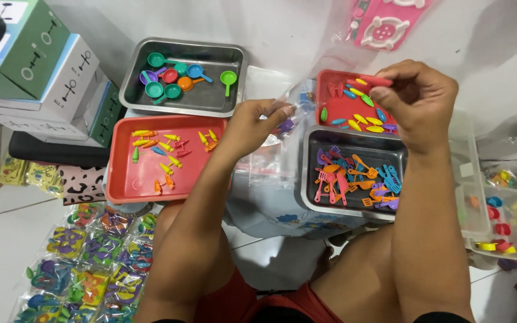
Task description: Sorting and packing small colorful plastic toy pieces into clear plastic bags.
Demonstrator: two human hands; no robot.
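Head view, looking down. My left hand (pixel 252 122) pinches the mouth of a small clear plastic bag (pixel 282 113), held just above the gap between the trays, with a purple toy piece (pixel 286 125) showing inside. My right hand (pixel 417 98) is closed on a few small red and yellow plastic toy pieces (pixel 371 80), held over the small red plastic tray (pixel 345 107) of coloured cutlery-like bits. I judge the bag to be light, limp and slippery, best gripped at its open rim; the pieces seem stiff, very light and easily dropped, so a fingertip pinch suits them.

Surroundings: a steel tray (pixel 342 140) of mixed spatula-shaped toys sits below the right hand; a larger red tray (pixel 133 179) of tiny carrot-like pieces lies beside the left forearm; a second steel tray (pixel 204 98) holds miniature coloured pans. Cardboard boxes (pixel 61 78) stand at far left, filled packets (pixel 85 269) cover the floor, and clear plastic tubs (pixel 510 239) crowd the right edge.
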